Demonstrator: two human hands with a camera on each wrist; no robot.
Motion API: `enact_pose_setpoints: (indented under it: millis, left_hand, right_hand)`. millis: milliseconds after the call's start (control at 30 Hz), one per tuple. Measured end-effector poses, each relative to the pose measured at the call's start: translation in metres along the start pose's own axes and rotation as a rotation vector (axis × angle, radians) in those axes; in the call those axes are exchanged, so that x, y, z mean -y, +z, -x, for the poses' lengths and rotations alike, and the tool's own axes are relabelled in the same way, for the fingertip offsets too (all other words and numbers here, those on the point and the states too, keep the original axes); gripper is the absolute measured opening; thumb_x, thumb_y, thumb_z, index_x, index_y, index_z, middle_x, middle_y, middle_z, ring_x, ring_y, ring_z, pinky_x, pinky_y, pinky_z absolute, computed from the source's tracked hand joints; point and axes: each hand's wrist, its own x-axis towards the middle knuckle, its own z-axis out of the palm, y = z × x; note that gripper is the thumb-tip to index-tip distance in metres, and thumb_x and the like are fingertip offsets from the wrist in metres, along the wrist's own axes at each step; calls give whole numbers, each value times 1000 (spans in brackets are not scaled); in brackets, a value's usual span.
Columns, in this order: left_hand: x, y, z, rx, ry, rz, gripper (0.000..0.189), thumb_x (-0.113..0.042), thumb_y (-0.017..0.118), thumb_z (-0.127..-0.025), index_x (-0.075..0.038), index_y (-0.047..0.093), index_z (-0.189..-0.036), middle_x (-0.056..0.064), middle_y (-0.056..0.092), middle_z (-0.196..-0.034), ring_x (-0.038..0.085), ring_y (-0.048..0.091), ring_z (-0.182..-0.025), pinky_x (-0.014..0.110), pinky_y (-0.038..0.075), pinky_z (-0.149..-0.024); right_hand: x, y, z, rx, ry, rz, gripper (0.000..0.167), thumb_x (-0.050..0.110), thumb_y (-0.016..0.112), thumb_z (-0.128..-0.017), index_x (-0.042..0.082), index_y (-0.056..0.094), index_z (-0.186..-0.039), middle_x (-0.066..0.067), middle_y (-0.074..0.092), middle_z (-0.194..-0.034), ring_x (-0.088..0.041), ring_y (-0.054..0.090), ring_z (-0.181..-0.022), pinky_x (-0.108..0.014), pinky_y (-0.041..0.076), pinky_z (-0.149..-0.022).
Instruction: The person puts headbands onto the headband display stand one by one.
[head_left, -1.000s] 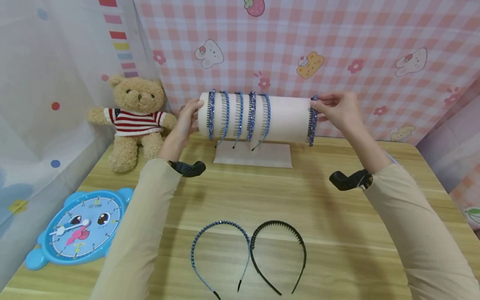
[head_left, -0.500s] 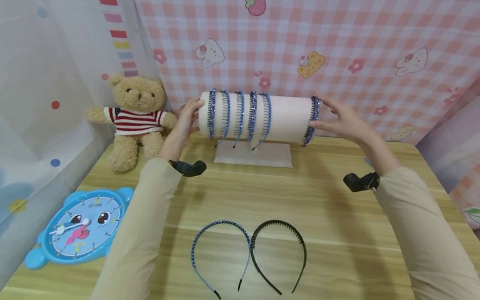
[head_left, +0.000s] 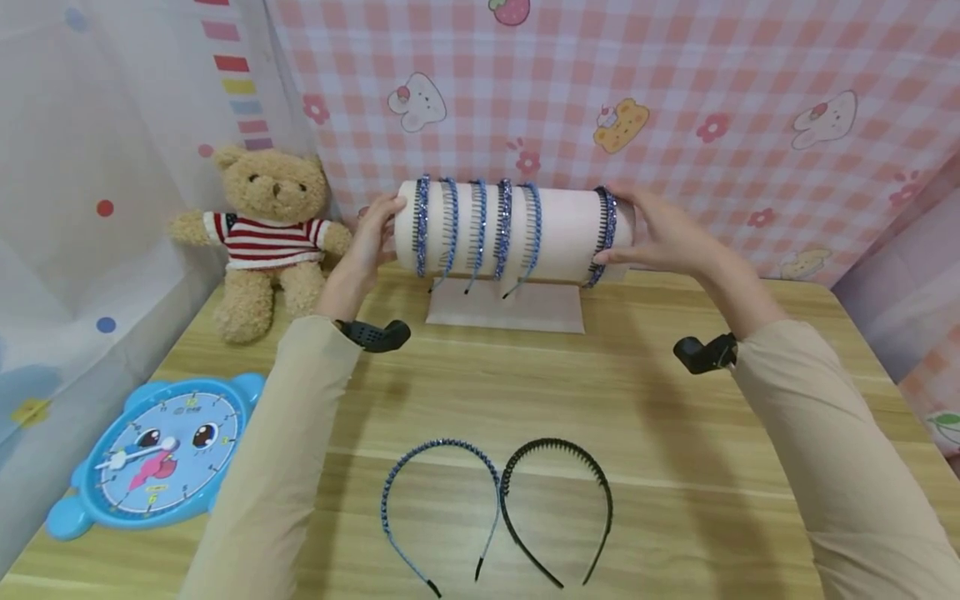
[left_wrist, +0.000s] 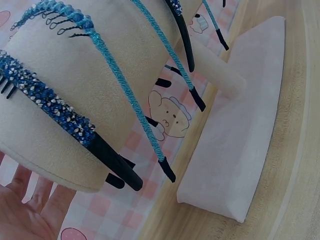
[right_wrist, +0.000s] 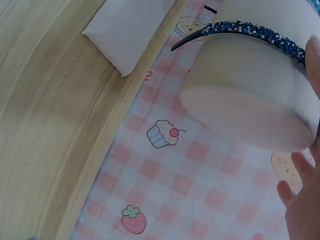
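Observation:
A cream padded headband display roll (head_left: 568, 237) stands on a white base (head_left: 506, 307) at the back of the table. Several blue headbands sit around its left and middle. Against the roll's left end rests my left hand (head_left: 369, 243), fingers spread out in the left wrist view (left_wrist: 30, 215). My right hand (head_left: 678, 237) grips a glittery blue headband (head_left: 606, 237) near the right end, thumb at the front and index finger at the top. The right wrist view shows this headband (right_wrist: 255, 32) around the roll, a little in from the end face; most of that hand is cut off there.
On the table's front lie a thin blue headband (head_left: 442, 443) and a black toothed headband (head_left: 555, 442), side by side. A teddy bear (head_left: 273, 225) sits at the back left, and a blue toy clock (head_left: 157, 454) lies at the left edge. A pink checked cloth (head_left: 675, 50) hangs behind.
The glittery headband at the right has slid left along the roll from its end. My right hand shifted from pinching its upper part to a wider grip. My left hand stayed put.

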Motion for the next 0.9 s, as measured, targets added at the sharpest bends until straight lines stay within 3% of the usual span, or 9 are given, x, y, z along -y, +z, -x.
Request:
enact_pose_setpoints:
  millis: [233, 733, 900]
  left_hand:
    - [0, 0, 2, 14, 6, 15, 56, -41, 43, -88, -25, 32, -140, 2, 39, -138, 15, 38, -124, 46, 29, -104]
    - [-2, 0, 0, 24, 4, 0, 58, -43, 43, -88, -26, 30, -141, 2, 34, -143, 17, 33, -129, 48, 25, -106]
    - [0, 0, 1, 20, 4, -1, 57, -43, 43, -88, -26, 30, -141, 2, 35, -143, 17, 33, -130, 48, 25, -106]
  right_hand:
    - [15, 2, -9, 17, -7, 167, 93, 40, 76, -70, 8, 28, -142, -18, 34, -144, -38, 28, -133, -51, 9, -112]
    - [38, 12, -27, 90, 8, 214, 94, 43, 74, -72, 4, 24, -142, -17, 32, -146, -34, 26, -136, -46, -5, -114]
    - [38, 15, -23, 99, 6, 259, 95, 51, 67, -75, 12, 18, -146, -20, 18, -150, -39, 13, -139, -51, -8, -112]
